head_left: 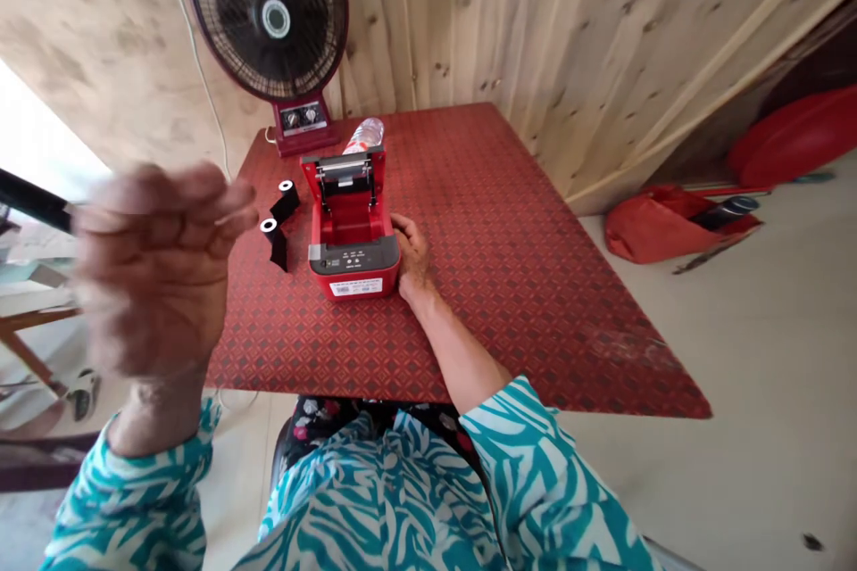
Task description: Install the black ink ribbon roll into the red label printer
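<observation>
The right hand (411,254) rests against the open red plastic receipt printer (353,272) on the red patterned surface (528,285); the left hand (157,268) is well apart (too blurred to tell if holding anything). Two black ribbon rolls (285,203) lie close by and could roll away if knocked.

Two ribbon rolls (285,202), one printer (353,260), one fan (268,18)

Bright daylight — glare blown out at far left; left hand (153,268) motion-blurred (fisheye-bent edges).
</observation>
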Tool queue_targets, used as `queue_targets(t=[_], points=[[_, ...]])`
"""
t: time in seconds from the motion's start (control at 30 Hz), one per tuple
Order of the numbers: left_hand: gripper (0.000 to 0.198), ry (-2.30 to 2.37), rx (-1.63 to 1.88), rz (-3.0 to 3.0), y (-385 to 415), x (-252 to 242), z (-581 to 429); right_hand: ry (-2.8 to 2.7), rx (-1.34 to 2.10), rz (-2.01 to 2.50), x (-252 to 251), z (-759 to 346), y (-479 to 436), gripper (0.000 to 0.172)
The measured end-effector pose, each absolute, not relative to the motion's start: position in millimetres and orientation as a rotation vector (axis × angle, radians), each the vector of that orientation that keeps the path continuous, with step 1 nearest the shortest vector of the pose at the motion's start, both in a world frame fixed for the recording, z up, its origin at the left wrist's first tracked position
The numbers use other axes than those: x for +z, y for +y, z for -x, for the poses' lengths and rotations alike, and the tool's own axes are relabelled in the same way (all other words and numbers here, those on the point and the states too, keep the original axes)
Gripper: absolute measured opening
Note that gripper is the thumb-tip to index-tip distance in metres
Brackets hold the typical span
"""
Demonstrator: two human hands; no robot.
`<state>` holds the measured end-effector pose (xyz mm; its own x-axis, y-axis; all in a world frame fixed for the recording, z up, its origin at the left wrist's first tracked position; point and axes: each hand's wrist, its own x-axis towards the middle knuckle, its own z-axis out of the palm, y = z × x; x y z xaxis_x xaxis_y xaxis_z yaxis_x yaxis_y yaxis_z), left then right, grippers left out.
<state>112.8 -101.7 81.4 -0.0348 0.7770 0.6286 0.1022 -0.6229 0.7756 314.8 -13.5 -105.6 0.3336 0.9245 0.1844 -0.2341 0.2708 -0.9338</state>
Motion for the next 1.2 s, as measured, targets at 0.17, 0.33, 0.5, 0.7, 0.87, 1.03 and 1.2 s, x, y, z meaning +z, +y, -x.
queue_targets(t=[0.17, 0.33, 0.5, 0.7, 0.87, 1.03, 1.2], points=[[0.019, 1.095, 1.517, -1.794, -87.4, 61.6, -98.8, -0.878, 0.935, 0.971, -109.2, -313.6, -12.2, 0.03], [0.016, 1.146, 1.017, -2.358, -78.7, 45.3, -101.9, -0.88, 0.947, 0.993, -105.7, -313.7, -14.5, 0.033], [0.015, 1.205, 1.132, -2.482, -71.9, 45.3, -114.7, -0.883, 0.943, 1.026, -102.8, -313.5, -17.1, 0.035], [0.021, 1.085, 0.621, -2.708, -38.3, 52.0, -134.6, -0.859, 0.96, 1.012, -103.3, -312.2, -16.0, 0.036], [0.023, 1.328, 0.797, -2.627, -19.9, 73.1, -122.8, -0.852, 0.98, 1.014, -103.7, -312.3, -14.9, 0.036], [0.028, 1.672, 1.032, -2.45, -23.8, 73.9, -65.7, -0.833, 1.009, 1.017, -102.5, -311.4, -12.7, 0.036], [0.031, 1.784, 0.78, -2.254, -7.5, 44.3, -30.2, -0.848, 0.997, 1.022, -105.1, -311.6, -10.4, 0.035]])
